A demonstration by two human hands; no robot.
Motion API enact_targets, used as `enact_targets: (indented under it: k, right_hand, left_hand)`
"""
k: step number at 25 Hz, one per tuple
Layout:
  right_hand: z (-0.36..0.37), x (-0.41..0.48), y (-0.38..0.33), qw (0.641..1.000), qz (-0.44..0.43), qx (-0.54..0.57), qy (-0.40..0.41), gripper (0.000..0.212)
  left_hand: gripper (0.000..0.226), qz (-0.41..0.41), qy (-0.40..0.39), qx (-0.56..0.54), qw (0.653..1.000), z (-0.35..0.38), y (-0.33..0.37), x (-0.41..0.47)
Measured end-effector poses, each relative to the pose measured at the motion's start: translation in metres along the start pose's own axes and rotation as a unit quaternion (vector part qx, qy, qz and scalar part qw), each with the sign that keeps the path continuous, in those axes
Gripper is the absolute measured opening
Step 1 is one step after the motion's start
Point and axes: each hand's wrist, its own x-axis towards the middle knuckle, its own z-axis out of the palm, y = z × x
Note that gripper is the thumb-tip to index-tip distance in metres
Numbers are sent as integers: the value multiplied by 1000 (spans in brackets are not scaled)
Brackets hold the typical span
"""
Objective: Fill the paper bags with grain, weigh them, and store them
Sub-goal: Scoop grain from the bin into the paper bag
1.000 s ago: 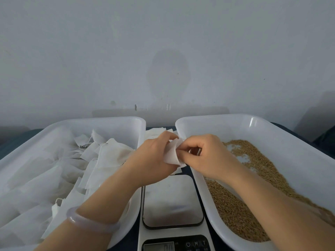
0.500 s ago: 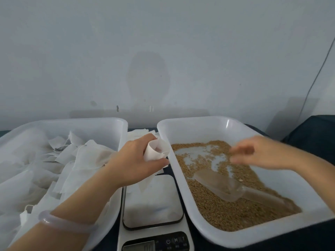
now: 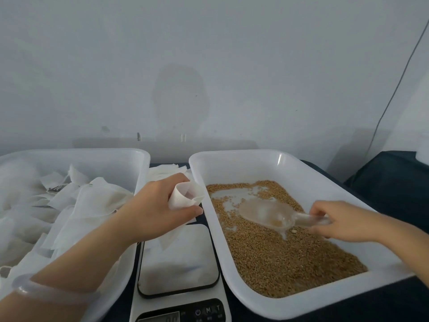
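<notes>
My left hand (image 3: 155,210) grips a small white paper bag (image 3: 185,195) with its mouth held open, above the far edge of the kitchen scale (image 3: 178,259). Brown grain (image 3: 278,252) covers the floor of the white tray (image 3: 260,159) on the right. A clear plastic scoop (image 3: 269,213) lies in the grain, and my right hand (image 3: 341,220) grips its handle. The scale's steel plate is bare.
A second white tray (image 3: 92,156) on the left holds several white paper bags (image 3: 97,201). A few flat bags (image 3: 166,171) lie between the trays behind the scale. A grey wall stands close behind. A dark cloth covers the table at right.
My right hand let go of the bag, swung right over the grain tray and took the scoop's handle. My left hand keeps the bag, now opened at its mouth.
</notes>
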Motion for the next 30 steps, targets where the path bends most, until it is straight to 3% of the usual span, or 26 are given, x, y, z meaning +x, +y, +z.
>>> enact_targets:
  k: [3, 6, 10, 12, 15, 19, 30]
  right_hand:
    - [-17, -1, 7, 998, 51, -15, 41, 27]
    - [-26, 0, 12, 982, 106, -126, 93, 34]
    - [-18, 9, -5, 950, 146, -260, 94, 7]
    - [-18, 23, -24, 939, 150, -289, 107, 17]
    - [-22, 53, -48, 931, 138, -310, 135, 28]
    - [-17, 83, -58, 932, 121, -307, 149, 27]
    - [-7, 98, -86, 918, -35, -340, 202, 24]
  left_hand:
    - [21, 21, -8, -17, 1000, 0, 2, 0]
    - [18, 45, -43, -50, 997, 0, 4, -1]
    - [26, 53, -106, -62, 991, 1, 4, -2]
    - [32, 55, -124, -52, 989, 3, 4, -3]
    - [33, 66, -142, 2, 988, 6, 3, -5]
    - [10, 63, -147, 53, 986, 8, 0, -2]
    - [8, 73, -124, 43, 989, 8, -5, 1]
